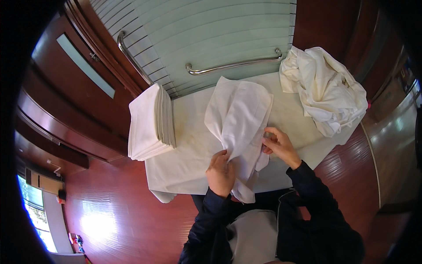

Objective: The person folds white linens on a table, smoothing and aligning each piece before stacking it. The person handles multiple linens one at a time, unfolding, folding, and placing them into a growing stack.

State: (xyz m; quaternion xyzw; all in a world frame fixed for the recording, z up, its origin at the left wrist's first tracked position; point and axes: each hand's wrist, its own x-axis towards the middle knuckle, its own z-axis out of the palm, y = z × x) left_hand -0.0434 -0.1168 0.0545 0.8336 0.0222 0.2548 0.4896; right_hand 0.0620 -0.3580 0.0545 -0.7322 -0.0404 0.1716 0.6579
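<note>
A white cloth (242, 112) lies loosely bunched on the covered table, its lower end hanging over the near edge. My left hand (221, 173) pinches the cloth's left side near that edge. At the cloth's right edge is my right hand (277, 145), fingers curled with fingertips at the fabric; whether they grip it cannot be told. To the left stands a stack of folded white cloths (151, 123). A heap of crumpled white cloths (324, 89) rests at the table's right end.
A pale cover (184, 168) drapes over the table. Behind it are a frosted glass panel (224, 36) and a metal handrail (234, 68). A dark wooden door (75, 62) stands at the left, and reddish flooring (138, 211) shows around the table.
</note>
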